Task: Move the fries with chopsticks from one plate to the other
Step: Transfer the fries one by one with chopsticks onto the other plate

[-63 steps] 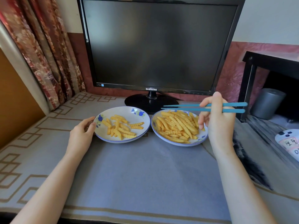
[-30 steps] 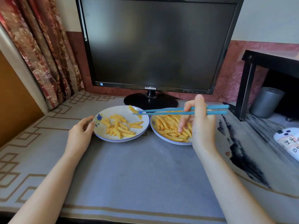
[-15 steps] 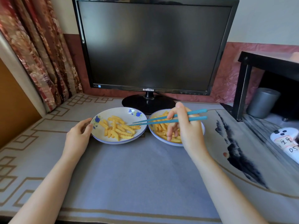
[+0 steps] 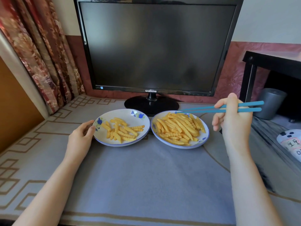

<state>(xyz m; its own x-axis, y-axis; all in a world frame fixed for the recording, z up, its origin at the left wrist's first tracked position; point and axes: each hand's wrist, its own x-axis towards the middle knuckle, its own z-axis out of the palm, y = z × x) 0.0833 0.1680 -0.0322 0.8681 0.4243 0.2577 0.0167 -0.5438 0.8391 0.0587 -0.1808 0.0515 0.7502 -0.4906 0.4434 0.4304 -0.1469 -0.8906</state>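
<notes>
Head view: one moment, looking down at a desk.
Chopsticks (image 4: 203, 110): a blue pair, long axis almost level across the picture; tips point left and rest over the far rim of the right plate, butt ends stick out right past the hand. The tips lie close together with no fry between them.
Right hand (image 4: 233, 121): fingers clasped round the chopsticks at about mid-length, held above the desk just right of the right plate.
Right plate (image 4: 202, 141): white with a blue rim and blue flowers, holding the fuller heap.
Right fries (image 4: 179, 128): crinkle-cut, yellow, most with their long axes running from far left to near right.
Left plate (image 4: 128, 114): same pattern, beside the right plate; whether the rims touch cannot be told.
Left fries (image 4: 123, 132): a smaller scatter, lying at mixed angles, several pointing near right.
Left hand (image 4: 80, 136): fingers lightly curled against the left plate's left rim, thumb on the edge.
Mat (image 4: 146, 176): grey with a tan key-pattern border, under both plates.
Monitor (image 4: 154, 46): black, screen dark, its round foot just behind the plates.
Curtain (image 4: 37, 49): red floral, far left.
Shelf (image 4: 270, 62): black, far right.
Can (image 4: 271, 103): grey, under the shelf, behind the chopsticks' butt ends.
</notes>
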